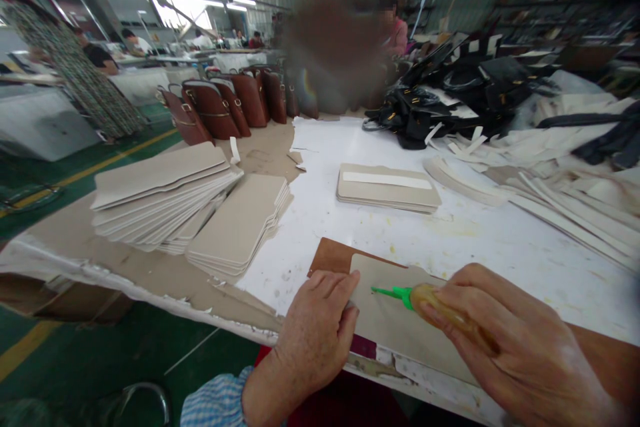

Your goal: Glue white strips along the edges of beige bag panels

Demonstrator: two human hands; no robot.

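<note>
My right hand [505, 337] is wrapped round a glue bottle [430, 300] of yellowish, see-through plastic with a green nozzle. The nozzle tip is over a beige panel [383, 320], at or just above its surface. My left hand [320, 320] rests at the panel's left edge, fingers bent and close together; whether they grip the edge is unclear. Under the panel, a brown sheet [330, 257] shows at the upper left. Farther back lies a small stack of beige panels [387, 193] with a white strip on top.
Fanned beige panels [155, 203] and a neater stack [240, 223] lie at the left. Brown bags [215, 107] stand behind them. Black bags [450, 93] and pale strips [575, 207] cover the right side. The white tabletop [320, 147] has a ragged left edge. People sit in the background.
</note>
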